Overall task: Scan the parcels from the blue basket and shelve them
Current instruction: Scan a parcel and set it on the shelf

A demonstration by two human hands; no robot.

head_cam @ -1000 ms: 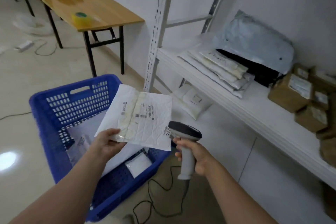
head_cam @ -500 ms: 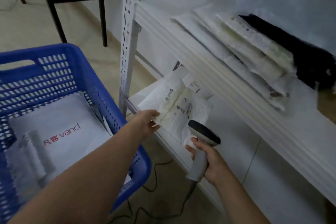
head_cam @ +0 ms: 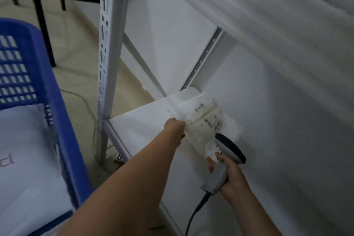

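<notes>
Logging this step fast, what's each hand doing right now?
Left hand: pinching the edge of the white parcel.
Right hand: gripping the barcode scanner by its handle.

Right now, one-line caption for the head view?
Left hand grips a white parcel on the lower shelf; right hand grips the scanner.

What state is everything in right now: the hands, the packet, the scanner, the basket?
White padded parcel with printed label: over the white lower shelf, edge pinched by the left hand.
Grey corded handheld barcode scanner: gripped by the right hand, head beside the parcel.
Left hand: pinching the parcel.
Right hand: gripping the scanner's handle.
Blue plastic slotted basket: holds a large white parcel.
</notes>
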